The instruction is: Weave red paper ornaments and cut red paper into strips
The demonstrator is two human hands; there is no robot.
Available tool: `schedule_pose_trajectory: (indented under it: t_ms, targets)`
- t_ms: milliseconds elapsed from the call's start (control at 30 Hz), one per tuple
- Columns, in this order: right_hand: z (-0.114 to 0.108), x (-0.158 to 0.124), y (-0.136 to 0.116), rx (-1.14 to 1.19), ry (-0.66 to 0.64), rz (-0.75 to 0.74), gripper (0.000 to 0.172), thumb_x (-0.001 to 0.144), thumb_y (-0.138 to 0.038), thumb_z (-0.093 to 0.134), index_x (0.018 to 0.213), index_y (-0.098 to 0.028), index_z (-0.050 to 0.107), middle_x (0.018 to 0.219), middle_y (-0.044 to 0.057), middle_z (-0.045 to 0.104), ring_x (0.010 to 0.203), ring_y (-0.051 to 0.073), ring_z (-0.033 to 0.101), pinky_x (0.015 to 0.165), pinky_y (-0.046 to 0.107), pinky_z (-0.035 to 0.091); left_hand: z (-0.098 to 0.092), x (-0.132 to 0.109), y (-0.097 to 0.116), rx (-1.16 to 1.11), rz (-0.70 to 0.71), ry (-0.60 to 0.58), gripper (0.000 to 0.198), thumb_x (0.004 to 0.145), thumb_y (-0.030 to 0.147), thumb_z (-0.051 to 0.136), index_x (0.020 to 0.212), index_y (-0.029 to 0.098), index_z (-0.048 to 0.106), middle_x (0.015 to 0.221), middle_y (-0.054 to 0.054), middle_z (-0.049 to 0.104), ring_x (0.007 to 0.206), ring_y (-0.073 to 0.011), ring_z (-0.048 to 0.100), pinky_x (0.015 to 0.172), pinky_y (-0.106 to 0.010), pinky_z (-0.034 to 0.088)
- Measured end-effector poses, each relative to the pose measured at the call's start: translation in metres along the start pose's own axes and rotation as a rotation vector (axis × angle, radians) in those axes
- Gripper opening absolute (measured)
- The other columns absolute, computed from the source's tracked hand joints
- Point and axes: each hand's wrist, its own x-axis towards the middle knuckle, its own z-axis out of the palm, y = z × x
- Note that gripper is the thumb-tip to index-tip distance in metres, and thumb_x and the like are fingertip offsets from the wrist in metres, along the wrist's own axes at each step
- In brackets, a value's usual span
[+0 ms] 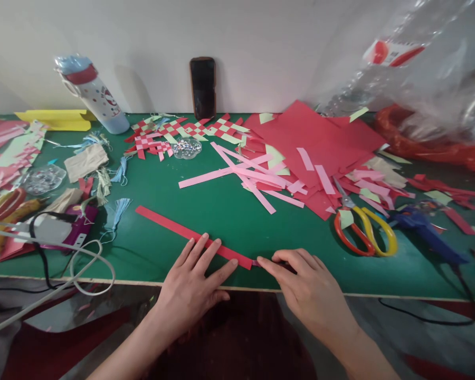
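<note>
Red paper strip (192, 236), on the near edge of the green worktable (237, 232): left hand (190, 287) open, flat upon it; right hand (309, 285) pinching its right end. Far side: woven red-and-cream paper mats (186, 132), apparently finished. Pink paper strips (241, 171) loose, unwoven, beside red paper sheets (312, 142).

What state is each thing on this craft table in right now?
Left hand: flat, fingers pressing the strip down.
Right hand: fingers pinching the strip's near end.
Red paper strip: lying flat, held by both hands.
Scissors: lying flat, blades together.
Water bottle: tilted, lid on.
Phone: upright, screen dark.
Woven paper mats: lying flat, strips interlaced.
Glue gun: lying on its side.
</note>
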Motion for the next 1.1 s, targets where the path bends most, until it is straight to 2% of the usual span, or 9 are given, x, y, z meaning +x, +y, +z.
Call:
schedule_pose_trajectory:
  t_ms: [533,1100]
  targets:
    - [0.0012,0.0055,0.0067,0.012,0.001,-0.007,0.033,0.096,-0.015,0.045,0.112,-0.028,0.072,0.09,0.005,0.065,0.081,0.016,0.056,0.071,0.031,0.039,-0.0002,-0.0005,0.0008,0.011,-0.008,0.01,0.055,0.083,0.062,0.06,0.134,0.042,0.054,0.146,-0.008,0.049,0.138,-0.0337,0.04,0.11,-0.052,0.038]
    - [0.0027,0.0039,0.0043,0.02,-0.007,-0.019,0.035,0.092,-0.012,0.051,0.115,-0.029,0.071,0.091,0.004,0.065,0.081,0.015,0.055,0.072,0.03,0.041,0.0,-0.0019,-0.0023,0.002,0.005,-0.023,0.056,0.084,0.062,0.059,0.136,0.042,0.053,0.15,-0.006,0.045,0.141,-0.0333,0.035,0.113,-0.052,0.033]
